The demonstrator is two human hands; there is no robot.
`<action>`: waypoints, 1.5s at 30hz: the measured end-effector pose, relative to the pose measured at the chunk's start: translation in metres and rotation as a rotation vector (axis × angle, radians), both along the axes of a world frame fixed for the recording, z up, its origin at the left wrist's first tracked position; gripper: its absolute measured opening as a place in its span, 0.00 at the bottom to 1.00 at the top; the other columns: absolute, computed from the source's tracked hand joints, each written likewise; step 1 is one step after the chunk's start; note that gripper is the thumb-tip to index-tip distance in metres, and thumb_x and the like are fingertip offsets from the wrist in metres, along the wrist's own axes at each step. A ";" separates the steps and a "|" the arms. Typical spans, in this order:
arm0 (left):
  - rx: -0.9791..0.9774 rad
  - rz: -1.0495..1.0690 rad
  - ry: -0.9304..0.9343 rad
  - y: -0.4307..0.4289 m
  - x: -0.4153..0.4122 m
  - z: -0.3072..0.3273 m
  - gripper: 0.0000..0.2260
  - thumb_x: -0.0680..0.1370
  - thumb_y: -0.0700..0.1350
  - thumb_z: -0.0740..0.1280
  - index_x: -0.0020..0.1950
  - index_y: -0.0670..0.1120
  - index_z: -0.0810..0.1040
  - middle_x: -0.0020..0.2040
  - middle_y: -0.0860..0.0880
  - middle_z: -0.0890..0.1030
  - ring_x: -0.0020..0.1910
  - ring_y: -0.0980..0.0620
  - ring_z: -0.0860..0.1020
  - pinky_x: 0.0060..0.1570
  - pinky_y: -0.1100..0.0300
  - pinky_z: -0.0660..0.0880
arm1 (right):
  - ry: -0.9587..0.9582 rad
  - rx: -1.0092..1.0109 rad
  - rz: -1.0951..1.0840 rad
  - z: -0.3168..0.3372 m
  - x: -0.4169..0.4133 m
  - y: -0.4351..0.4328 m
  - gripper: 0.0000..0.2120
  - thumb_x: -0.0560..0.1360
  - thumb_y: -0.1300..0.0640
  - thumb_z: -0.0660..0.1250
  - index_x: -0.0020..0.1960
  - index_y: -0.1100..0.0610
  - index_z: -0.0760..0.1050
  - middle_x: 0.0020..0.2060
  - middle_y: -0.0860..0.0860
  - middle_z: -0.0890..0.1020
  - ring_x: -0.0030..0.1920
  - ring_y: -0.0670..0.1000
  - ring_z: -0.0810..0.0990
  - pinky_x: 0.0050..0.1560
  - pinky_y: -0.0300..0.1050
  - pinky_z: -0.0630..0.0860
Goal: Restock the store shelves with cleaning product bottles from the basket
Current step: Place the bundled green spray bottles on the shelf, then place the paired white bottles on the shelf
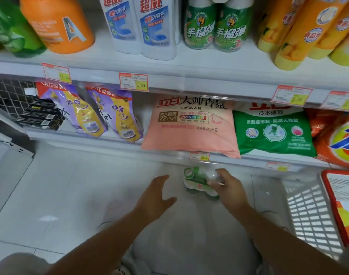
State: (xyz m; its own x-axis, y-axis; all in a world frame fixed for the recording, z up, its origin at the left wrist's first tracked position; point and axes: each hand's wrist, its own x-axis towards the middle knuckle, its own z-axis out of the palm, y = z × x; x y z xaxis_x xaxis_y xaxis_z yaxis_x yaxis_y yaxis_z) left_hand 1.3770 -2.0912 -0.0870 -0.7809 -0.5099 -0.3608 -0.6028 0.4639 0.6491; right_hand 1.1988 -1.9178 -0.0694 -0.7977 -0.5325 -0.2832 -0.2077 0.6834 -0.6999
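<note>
A shrink-wrapped pack of green-and-white cleaner bottles (197, 181) is held low over the floor, just below the bottom shelf edge. My right hand (229, 187) grips the pack from its right side, fingers curled over the plastic wrap. My left hand (155, 195) hovers to the left of the pack with its fingers spread and relaxed, touching nothing. The same green bottles (217, 26) stand on the upper shelf (169, 66). The red-rimmed basket (332, 205) sits at the right edge, with yellow-orange items partly visible inside.
The upper shelf also carries orange (58, 22), white-blue (141, 26) and yellow bottles (308, 30). The lower shelf holds purple refill pouches (98, 114), a pink bag (191, 126), a green bag (272, 132) and an orange bag (340, 139). A white slotted crate (308, 215) stands beside the basket.
</note>
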 end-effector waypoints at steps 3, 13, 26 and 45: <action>0.141 0.025 0.022 0.008 -0.010 0.020 0.45 0.69 0.53 0.79 0.79 0.51 0.58 0.72 0.54 0.64 0.66 0.56 0.70 0.60 0.66 0.68 | 0.013 -0.061 0.024 0.052 -0.002 0.007 0.13 0.73 0.51 0.74 0.56 0.46 0.77 0.44 0.45 0.83 0.46 0.51 0.81 0.45 0.44 0.72; 0.577 0.067 0.449 0.027 -0.038 0.139 0.34 0.65 0.39 0.82 0.68 0.53 0.73 0.60 0.53 0.83 0.59 0.52 0.81 0.57 0.54 0.79 | -0.299 -0.716 0.003 0.227 -0.016 0.027 0.19 0.72 0.55 0.71 0.62 0.53 0.79 0.53 0.51 0.86 0.52 0.50 0.85 0.51 0.46 0.80; 0.129 0.139 0.701 -0.016 -0.118 0.273 0.34 0.65 0.49 0.82 0.67 0.58 0.72 0.55 0.62 0.81 0.49 0.70 0.79 0.43 0.76 0.73 | 0.096 -0.624 0.176 0.289 -0.071 -0.030 0.35 0.64 0.57 0.82 0.65 0.46 0.70 0.56 0.38 0.82 0.53 0.34 0.80 0.52 0.32 0.76; -0.792 0.064 0.445 -0.129 -0.140 0.194 0.29 0.72 0.61 0.71 0.70 0.51 0.73 0.66 0.51 0.77 0.72 0.49 0.66 0.76 0.51 0.43 | 0.160 -0.576 0.072 0.252 -0.154 -0.119 0.37 0.69 0.58 0.78 0.74 0.49 0.66 0.58 0.42 0.77 0.58 0.45 0.77 0.54 0.39 0.75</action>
State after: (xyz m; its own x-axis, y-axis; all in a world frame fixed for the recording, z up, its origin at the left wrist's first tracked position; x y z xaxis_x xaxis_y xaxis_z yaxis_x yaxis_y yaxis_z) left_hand 1.2368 -2.2197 0.1074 -0.7259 -0.5276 0.4413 -0.4131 0.8474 0.3336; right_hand 1.0451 -2.0364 0.1822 -0.7628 -0.6187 0.1880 -0.3729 0.1834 -0.9096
